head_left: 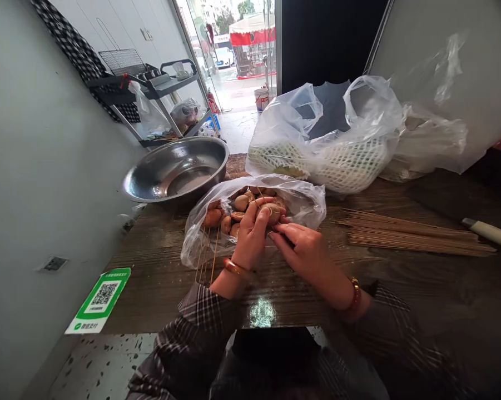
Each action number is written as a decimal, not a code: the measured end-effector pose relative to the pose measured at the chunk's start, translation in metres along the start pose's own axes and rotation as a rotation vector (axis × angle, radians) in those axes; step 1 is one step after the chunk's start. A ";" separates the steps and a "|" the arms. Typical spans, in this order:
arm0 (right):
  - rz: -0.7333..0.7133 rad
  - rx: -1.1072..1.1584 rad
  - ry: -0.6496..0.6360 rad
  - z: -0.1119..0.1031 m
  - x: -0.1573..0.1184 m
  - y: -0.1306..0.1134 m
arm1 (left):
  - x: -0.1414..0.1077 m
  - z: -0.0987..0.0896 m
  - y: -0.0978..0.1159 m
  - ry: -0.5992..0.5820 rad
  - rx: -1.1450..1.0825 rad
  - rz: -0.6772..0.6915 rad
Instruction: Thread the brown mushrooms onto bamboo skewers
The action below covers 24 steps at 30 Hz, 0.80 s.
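An open clear plastic bag [306, 203] lies on the dark wooden table [158, 283], with several brown mushrooms [226, 224] inside. Over the bag, my left hand [253, 230] grips a round brown mushroom [271, 213] between thumb and fingers. My right hand [301, 244] is pinched at the lower right edge of that mushroom; whatever lies between its fingertips is hidden. Thin wooden skewers [208, 253] stick out at the bag's left side, near my left wrist. To the right rests a bundle of loose skewers [412, 232].
A wide metal basin [183, 166] stands back left. Bags with net-wrapped produce [350, 161] stand behind the mushrooms. At the right edge lies a knife with a pale handle [494, 233]. A green QR card [102, 300] is at the table's left corner, and a cart [162, 91] stands beyond.
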State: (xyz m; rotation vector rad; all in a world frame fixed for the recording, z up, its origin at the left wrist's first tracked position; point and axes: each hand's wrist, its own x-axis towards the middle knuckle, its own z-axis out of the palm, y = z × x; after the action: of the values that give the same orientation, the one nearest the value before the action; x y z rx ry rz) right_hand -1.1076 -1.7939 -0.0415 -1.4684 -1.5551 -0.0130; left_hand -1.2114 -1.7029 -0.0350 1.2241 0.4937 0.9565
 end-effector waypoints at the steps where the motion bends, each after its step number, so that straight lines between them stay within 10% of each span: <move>1: -0.001 0.035 0.025 -0.001 0.000 -0.001 | 0.001 -0.001 0.003 0.015 -0.036 -0.016; 24: -0.175 -0.435 -0.022 0.015 -0.006 0.010 | 0.001 0.004 -0.014 0.045 -0.090 0.004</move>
State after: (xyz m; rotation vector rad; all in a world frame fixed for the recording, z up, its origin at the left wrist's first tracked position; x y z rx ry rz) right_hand -1.1096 -1.7872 -0.0591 -1.6579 -1.7687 -0.4642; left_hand -1.2027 -1.7050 -0.0471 1.1252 0.4787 1.0013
